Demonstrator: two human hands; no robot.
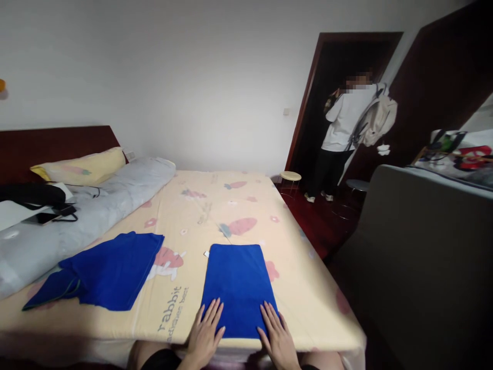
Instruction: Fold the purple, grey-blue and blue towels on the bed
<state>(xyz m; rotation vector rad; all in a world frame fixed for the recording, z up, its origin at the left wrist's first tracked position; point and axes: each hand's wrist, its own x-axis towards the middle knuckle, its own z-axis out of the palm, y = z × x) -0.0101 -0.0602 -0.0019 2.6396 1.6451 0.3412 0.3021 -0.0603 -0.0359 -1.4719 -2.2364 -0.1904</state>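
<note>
My left grip (204, 335) and right grip (279, 338), flat and clasping nothing, touch the blue cloth (238, 281) between them, probably to hold it smooth.

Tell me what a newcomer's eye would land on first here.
Probably the flat blue cloth near the front edge of the patterned bed sheet, with the left hand and right hand at its near corners. A rumpled blue cloth lies to its left. At the back right, a person wearing a pale backpack stands by a dark doorway.
</note>
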